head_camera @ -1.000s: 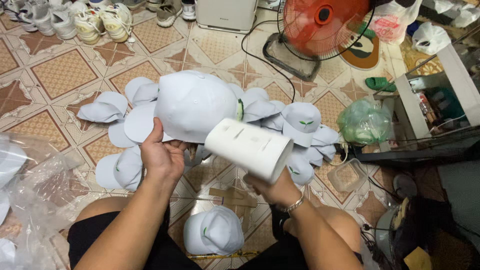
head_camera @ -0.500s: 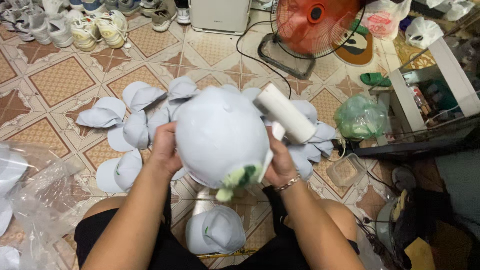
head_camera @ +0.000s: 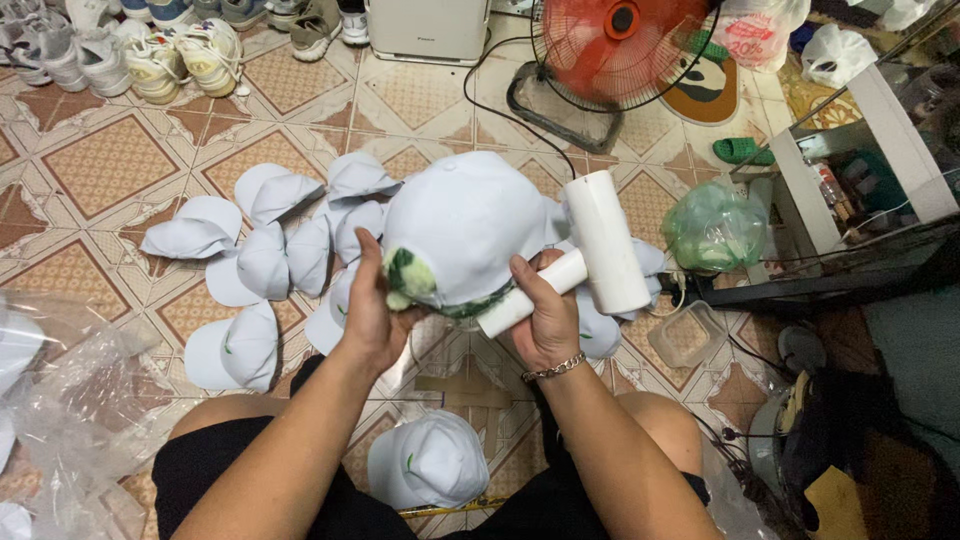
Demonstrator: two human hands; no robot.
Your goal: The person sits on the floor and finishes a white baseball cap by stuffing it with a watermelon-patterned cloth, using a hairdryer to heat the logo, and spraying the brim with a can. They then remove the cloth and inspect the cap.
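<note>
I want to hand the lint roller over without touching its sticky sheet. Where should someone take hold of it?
Grip the lint roller by its white handle, which slants down-left from the wide drum. The right hand already wraps the handle's lower part beside the white cap, so only the short stretch just under the drum is bare. Probably come from the right, the side away from the cap.

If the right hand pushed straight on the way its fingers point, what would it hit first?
The right hand, gripping the white lint roller, points up and away toward the white cap that the left hand holds. It already touches that cap's rim, so the cap comes first; depth beyond is unclear.
</note>
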